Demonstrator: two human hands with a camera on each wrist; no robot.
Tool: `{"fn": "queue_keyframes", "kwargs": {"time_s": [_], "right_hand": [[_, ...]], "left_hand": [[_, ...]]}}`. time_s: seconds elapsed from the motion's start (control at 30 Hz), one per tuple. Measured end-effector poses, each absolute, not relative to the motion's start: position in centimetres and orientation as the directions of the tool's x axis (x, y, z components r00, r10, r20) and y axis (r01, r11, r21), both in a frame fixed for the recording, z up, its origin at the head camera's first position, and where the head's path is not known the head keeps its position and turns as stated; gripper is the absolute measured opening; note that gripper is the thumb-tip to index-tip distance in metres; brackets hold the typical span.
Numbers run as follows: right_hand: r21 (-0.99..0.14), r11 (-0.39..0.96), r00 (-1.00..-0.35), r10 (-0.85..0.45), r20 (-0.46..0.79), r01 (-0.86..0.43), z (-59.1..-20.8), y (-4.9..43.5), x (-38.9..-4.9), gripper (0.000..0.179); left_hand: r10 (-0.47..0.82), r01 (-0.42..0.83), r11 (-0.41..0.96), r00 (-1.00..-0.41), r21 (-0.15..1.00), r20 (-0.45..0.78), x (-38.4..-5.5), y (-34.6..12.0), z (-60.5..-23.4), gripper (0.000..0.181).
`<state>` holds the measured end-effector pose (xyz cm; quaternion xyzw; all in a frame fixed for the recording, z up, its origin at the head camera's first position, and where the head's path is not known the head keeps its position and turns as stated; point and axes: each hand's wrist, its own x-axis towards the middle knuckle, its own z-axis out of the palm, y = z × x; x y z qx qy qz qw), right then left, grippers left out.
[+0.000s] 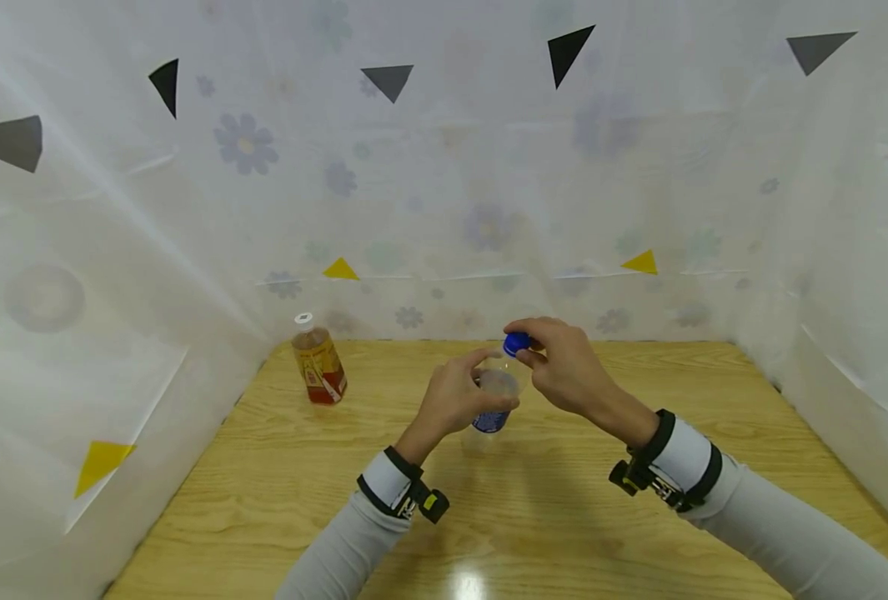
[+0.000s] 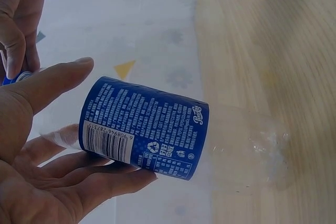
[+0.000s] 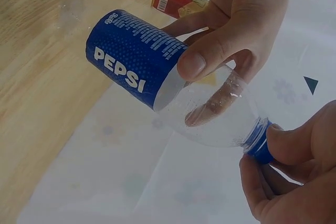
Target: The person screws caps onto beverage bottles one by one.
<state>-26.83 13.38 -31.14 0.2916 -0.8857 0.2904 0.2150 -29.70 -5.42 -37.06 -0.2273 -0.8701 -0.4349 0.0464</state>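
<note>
A clear, empty-looking Pepsi bottle with a blue label stands over the table, tilted, its neck toward the right hand. My left hand grips it around the upper body, thumb on one side and fingers on the other. The word PEPSI shows on the label in the right wrist view, and a barcode side faces the left wrist camera. At the bottle's mouth, my right hand pinches the blue cap between thumb and fingers. Clear neck threads show beside the cap in the right wrist view.
A second bottle, with a white cap, yellow and red label and reddish-brown drink, stands upright at the table's back left. The wooden table is bounded by pale flowered sheets at the back and both sides.
</note>
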Motion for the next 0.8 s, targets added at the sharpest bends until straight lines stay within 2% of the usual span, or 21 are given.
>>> {"fn": "queue_keyframes", "kwargs": {"time_s": [0.37,0.8], "right_hand": [[-0.395,0.651,-0.714,-0.338,0.613,-0.648,-31.57,13.67,-27.33,0.017],[-0.435,0.64,-0.729,-0.306,0.613,-0.634,-31.91,13.87,-27.76,0.023]], "left_hand": [[0.368,0.444,0.513,-0.887,0.735,0.279,-29.64,-5.49,-37.05,0.071],[0.363,0.424,0.532,-0.896,0.733,0.255,-29.7,-5.6,-37.08,0.074]]}}
